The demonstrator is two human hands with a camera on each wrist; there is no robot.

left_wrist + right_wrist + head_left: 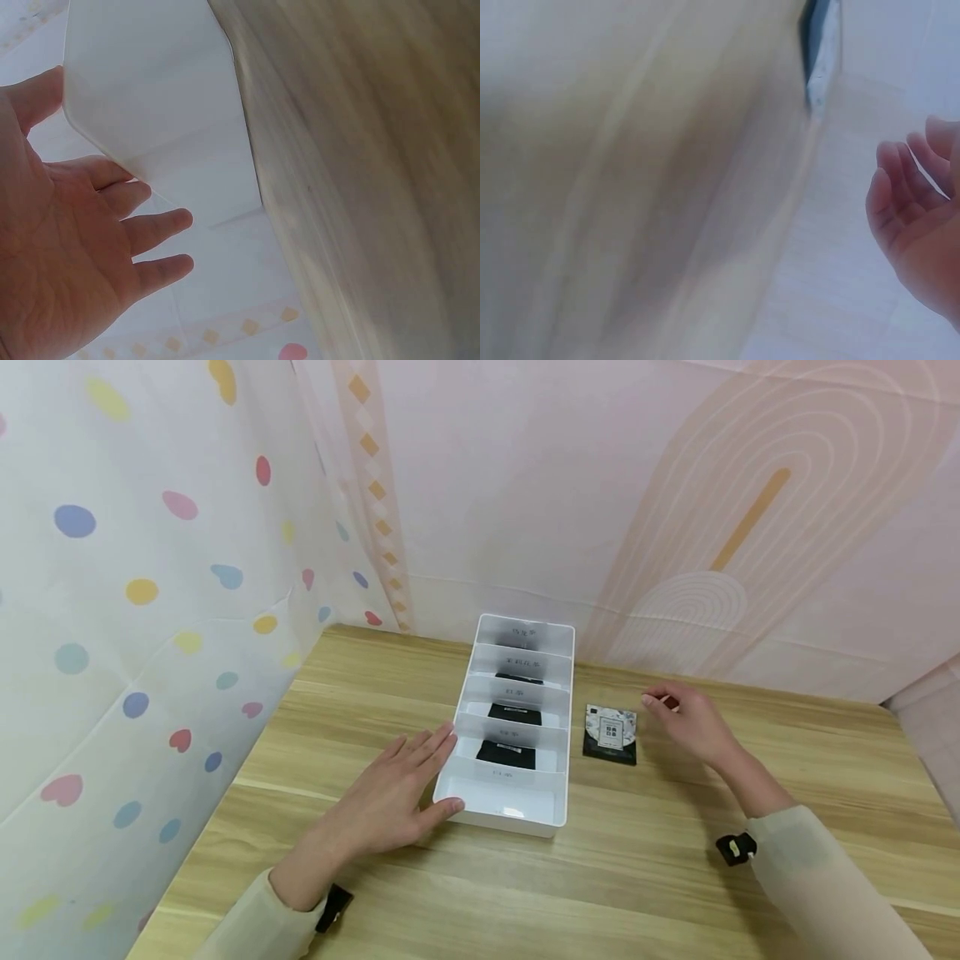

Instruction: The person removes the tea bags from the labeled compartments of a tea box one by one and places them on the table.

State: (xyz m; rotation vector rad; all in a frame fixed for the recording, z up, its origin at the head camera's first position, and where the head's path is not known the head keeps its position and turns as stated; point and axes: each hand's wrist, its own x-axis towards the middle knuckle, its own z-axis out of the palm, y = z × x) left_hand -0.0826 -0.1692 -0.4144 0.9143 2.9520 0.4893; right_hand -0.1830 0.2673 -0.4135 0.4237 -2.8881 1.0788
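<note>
A white divided box (561, 718) stands on the table, its several compartments labelled with printed characters. Dark flat packets (507, 755) lie in some of them. My left hand (393, 789) rests against the box's near left corner, thumb at the front edge and fingers along the side; in the left wrist view the fingertips meet the white wall (165, 97). To the right of the box lies a flat sachet (611, 734), black with a pale patterned top. Just right of that sachet hovers my right hand (690, 722), fingers loosely curled around nothing, as the right wrist view also shows.
The wooden table (637, 877) reaches back to a hanging pink-and-white cloth (495, 485). A dotted cloth (150, 635) hangs along the left side. Black straps with small devices (737, 848) sit at both wrists.
</note>
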